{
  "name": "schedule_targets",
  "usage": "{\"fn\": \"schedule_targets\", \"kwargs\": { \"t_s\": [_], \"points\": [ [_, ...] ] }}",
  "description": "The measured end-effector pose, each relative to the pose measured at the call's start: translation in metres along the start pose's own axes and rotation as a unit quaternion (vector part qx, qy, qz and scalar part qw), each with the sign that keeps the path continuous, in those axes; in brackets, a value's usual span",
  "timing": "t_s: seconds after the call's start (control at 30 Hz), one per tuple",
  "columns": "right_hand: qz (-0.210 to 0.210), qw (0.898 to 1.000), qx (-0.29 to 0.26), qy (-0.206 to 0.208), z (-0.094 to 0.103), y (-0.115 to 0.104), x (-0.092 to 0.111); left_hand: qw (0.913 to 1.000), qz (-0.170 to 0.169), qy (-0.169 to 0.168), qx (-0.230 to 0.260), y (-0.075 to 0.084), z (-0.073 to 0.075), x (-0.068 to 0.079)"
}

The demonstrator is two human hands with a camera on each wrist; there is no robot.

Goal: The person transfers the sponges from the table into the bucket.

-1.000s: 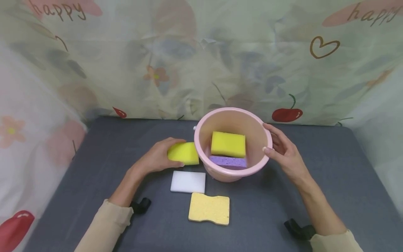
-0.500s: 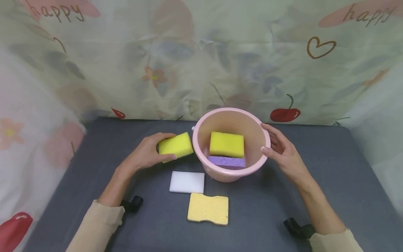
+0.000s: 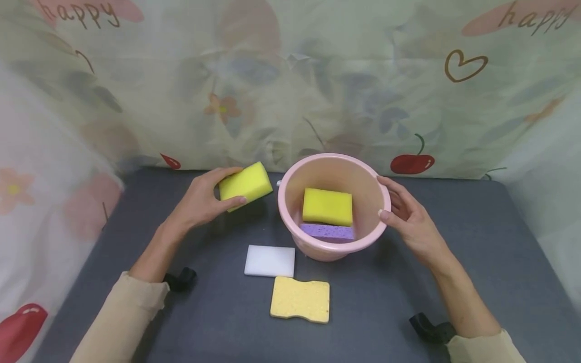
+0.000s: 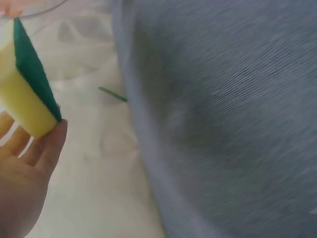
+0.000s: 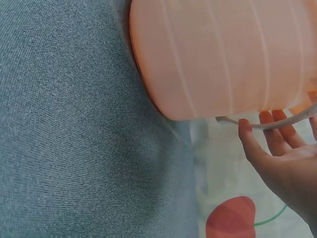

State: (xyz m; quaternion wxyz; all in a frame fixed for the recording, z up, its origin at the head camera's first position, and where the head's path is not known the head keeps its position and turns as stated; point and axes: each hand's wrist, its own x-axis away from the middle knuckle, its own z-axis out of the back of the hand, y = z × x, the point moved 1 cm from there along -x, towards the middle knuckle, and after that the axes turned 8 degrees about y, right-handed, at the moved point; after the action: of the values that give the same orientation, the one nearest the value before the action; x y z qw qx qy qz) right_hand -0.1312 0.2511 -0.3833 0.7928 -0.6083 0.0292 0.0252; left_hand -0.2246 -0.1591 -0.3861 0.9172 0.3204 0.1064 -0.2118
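In the head view my left hand (image 3: 197,199) grips a yellow sponge (image 3: 247,185) between thumb and fingers, held above the table left of the bucket. A dark green scouring layer (image 4: 35,69) on that sponge shows in the left wrist view. The pink bucket (image 3: 331,171) stands upright, and my right hand (image 3: 413,222) holds its right rim, thumb at the edge. In the right wrist view the fingers are beside the bucket's pale handle (image 5: 297,118). Inside the bucket are another yellow sponge (image 3: 327,206) and a purple sponge (image 3: 327,232).
A white sponge (image 3: 270,260) lies on the dark grey table (image 3: 218,322) in front of the bucket. Just nearer is a pale yellow sponge (image 3: 300,300) with notched sides. Behind the table hangs a patterned curtain (image 3: 290,101).
My left hand has lifted the yellow sponge off the table, tilting it and moving it left and up, away from the bucket. The right hand stays at the rim.
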Motion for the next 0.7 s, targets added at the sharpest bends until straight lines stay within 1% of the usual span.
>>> {"fn": "schedule_targets", "kwargs": {
  "t_s": [0.1,0.23,0.33,0.5,0.57,0.7],
  "points": [
    [-0.006,1.0,0.002,-0.001,0.0,0.0,0.0,0.9995,-0.017,0.024,0.008,0.003,0.008,-0.006],
    [-0.01,1.0,0.003,0.0,0.001,0.0,0.0,0.9976,-0.05,0.043,0.021,0.009,0.015,-0.013],
    [-0.01,1.0,0.006,0.002,0.001,0.001,0.0,0.9962,-0.066,0.049,0.028,0.014,0.02,-0.017],
    [-0.011,1.0,0.008,0.0,0.001,0.002,-0.001,0.9938,-0.084,0.061,0.041,0.023,0.026,-0.02],
    [-0.012,1.0,0.01,-0.003,0.001,0.002,-0.001,0.9919,-0.097,0.066,0.05,0.028,0.027,-0.021],
    [-0.01,1.0,0.008,-0.004,0.001,0.003,-0.001,0.9872,-0.128,0.066,0.067,0.043,0.029,-0.024]
  ]
}}
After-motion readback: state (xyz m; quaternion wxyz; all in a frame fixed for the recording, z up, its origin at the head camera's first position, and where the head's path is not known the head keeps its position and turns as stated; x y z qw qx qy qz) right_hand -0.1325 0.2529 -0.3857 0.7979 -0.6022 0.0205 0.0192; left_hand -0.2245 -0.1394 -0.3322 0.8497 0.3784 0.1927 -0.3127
